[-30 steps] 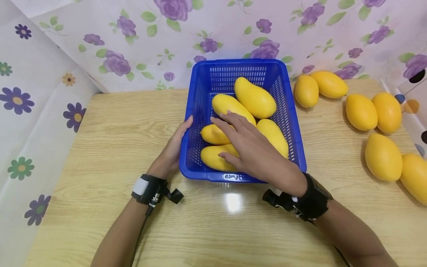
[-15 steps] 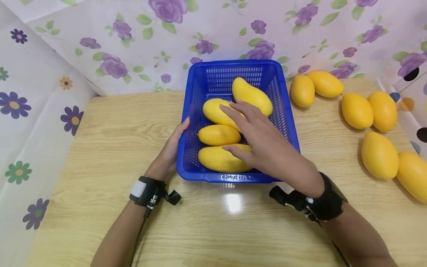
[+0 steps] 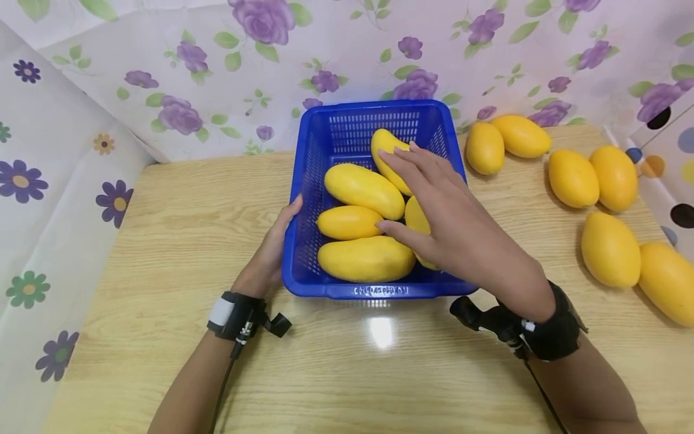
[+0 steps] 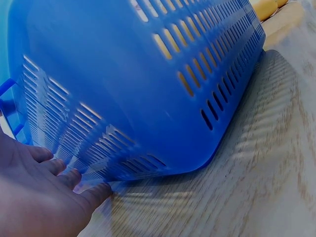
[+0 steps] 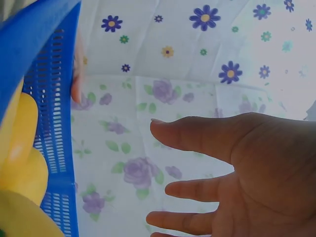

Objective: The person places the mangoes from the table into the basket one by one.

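Note:
A blue plastic basket (image 3: 382,291) with slotted walls stands on the table, holding several yellow mangoes (image 3: 365,259). My left hand (image 3: 268,256) rests against the basket's left side; in the left wrist view its fingers (image 4: 64,180) lie fairly straight along the outer wall. Over the basket's right part hangs my right hand (image 3: 458,226), fingers spread and holding nothing. It partly covers a mango (image 3: 416,214) at the right and another mango (image 3: 382,141) at the back. In the right wrist view the right palm (image 5: 276,173) is bare.
More mangoes (image 3: 609,247) lie in pairs on the wooden table (image 3: 190,253), right of the basket. Flower-patterned sheeting (image 3: 217,78) rises behind the table and along its left. A black camera strap (image 3: 235,316) with a cable circles each wrist.
The right hand has drawn back to the right, uncovering mangoes at the front left. One mango in the middle has shifted slightly left and nearer. The left hand stays at the basket's side.

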`<move>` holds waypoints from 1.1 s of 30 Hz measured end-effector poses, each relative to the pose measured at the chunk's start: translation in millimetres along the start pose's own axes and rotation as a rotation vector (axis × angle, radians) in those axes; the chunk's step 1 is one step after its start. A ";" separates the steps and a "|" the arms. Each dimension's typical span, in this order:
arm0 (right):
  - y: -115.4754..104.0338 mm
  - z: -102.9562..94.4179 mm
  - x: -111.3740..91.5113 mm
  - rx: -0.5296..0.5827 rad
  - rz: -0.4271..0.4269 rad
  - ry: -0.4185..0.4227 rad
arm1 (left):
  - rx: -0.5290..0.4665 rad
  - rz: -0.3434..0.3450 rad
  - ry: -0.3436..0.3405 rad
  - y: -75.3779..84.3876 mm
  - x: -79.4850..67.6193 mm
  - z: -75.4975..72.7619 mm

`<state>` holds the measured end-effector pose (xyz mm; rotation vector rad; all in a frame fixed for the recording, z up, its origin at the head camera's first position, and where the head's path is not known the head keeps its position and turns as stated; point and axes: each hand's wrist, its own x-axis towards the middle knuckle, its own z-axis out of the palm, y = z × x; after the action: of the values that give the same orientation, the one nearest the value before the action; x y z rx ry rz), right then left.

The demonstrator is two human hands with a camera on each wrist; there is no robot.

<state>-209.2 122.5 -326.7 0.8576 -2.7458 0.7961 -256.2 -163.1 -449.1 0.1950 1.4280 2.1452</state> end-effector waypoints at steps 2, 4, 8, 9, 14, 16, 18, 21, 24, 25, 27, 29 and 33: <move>1.1 -3.1 -0.8 0.004 0.007 0.005 | 0.003 -0.004 0.005 -0.4 -0.1 -0.5; 2.3 -6.5 -1.7 0.010 0.014 0.009 | 0.004 -0.007 0.009 -0.4 -0.2 -0.5; 4.6 -12.8 -2.4 0.019 0.024 0.020 | 0.006 -0.008 0.001 -0.3 0.4 -0.6; 5.3 -14.3 -2.3 0.020 0.026 0.024 | 0.008 -0.007 -0.002 -0.2 0.5 -0.6; 8.8 -21.9 -2.9 0.029 0.040 0.033 | 0.020 -0.009 -0.008 0.1 1.1 -0.8; 10.5 -25.0 -3.5 0.033 0.047 0.033 | 0.022 -0.010 -0.003 0.0 1.0 -0.8; 12.7 -27.8 -4.2 0.039 0.051 0.039 | 0.024 -0.012 0.003 -0.1 0.7 -0.7; 16.6 -32.9 -5.5 0.054 0.062 0.048 | 0.024 -0.016 0.012 -0.4 0.2 -0.7; 21.2 -38.3 -6.8 0.074 0.076 0.061 | 0.025 -0.021 0.016 -0.4 0.3 -0.8; 22.9 -40.1 -7.3 0.079 0.083 0.065 | 0.026 -0.022 0.015 -0.4 0.3 -0.8; 26.6 -43.9 -8.3 0.087 0.104 0.072 | 0.029 -0.024 0.016 -0.4 0.2 -0.9; 30.6 -47.8 -9.2 0.101 0.130 0.075 | 0.030 -0.024 0.018 -0.4 -0.1 -0.5; 40.3 -54.9 -9.8 0.106 0.159 0.090 | 0.019 -0.030 0.022 -0.1 -0.4 0.9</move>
<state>-224.4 184.5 -300.9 0.6102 -2.7385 0.9910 -255.4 -162.6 -448.7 0.1562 1.4549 2.1169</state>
